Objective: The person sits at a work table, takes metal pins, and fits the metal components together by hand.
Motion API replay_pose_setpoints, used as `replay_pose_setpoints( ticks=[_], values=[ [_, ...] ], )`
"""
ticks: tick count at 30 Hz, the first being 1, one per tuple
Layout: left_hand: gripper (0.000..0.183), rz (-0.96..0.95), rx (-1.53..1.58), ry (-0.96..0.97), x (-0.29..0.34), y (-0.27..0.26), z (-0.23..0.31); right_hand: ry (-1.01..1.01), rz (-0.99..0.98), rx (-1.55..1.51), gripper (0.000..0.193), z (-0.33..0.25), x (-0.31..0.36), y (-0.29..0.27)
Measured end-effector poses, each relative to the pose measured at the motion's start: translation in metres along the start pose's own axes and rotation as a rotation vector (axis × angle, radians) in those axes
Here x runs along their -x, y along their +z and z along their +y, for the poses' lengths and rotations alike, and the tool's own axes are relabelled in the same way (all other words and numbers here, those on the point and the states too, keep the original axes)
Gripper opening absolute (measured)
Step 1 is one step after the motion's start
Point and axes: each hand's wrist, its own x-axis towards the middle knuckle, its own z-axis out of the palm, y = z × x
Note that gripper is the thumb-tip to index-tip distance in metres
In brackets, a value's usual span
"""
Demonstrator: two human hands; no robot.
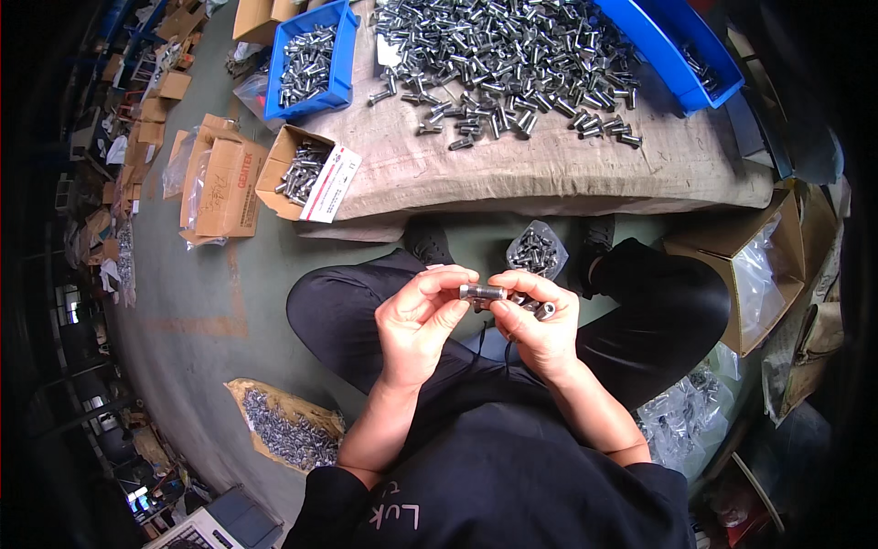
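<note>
Between my two hands, above my lap, a dark metal bolt (483, 292) lies level. The fingertips of my left hand (419, 316) pinch one end of it. My right hand (541, 320) grips the other end with thumb and forefinger, and more bolts (543, 312) are tucked in its curled fingers. Just beyond my hands, a clear plastic bag (537, 249) of bolts sits between my feet. Farther off, a large heap of loose bolts (512, 55) is spread over a cloth-covered table (402, 156).
A blue bin (343, 69) of bolts and a small carton (334, 188) stand at the table's left; another blue bin (672, 55) is at its right. Cardboard boxes (224, 178) flank me on the floor. Small parts lie on a sheet (240, 392) at lower left; clear bags (681, 416) lie right.
</note>
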Motion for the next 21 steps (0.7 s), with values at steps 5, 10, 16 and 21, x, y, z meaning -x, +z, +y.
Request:
replay_pose_setpoints(
  ticks=[5, 10, 16, 21],
  values=[
    [0.023, -0.007, -0.149, 0.135, 0.001, 0.001, -0.002, 0.025, 0.009, -0.038, 0.023, 0.001, 0.000, 0.000],
    [0.027, 0.031, 0.043, -0.048, 0.002, 0.001, 0.000, -0.060, 0.025, 0.093, 0.023, -0.003, 0.001, 0.003],
    [0.027, -0.006, 0.180, -0.135, 0.001, -0.003, -0.004, -0.168, 0.025, 0.147, 0.021, -0.010, 0.004, 0.011],
    [0.027, -0.029, 0.240, -0.158, -0.001, -0.002, -0.004, -0.270, 0.007, 0.291, 0.023, -0.011, 0.004, 0.012]
  ],
)
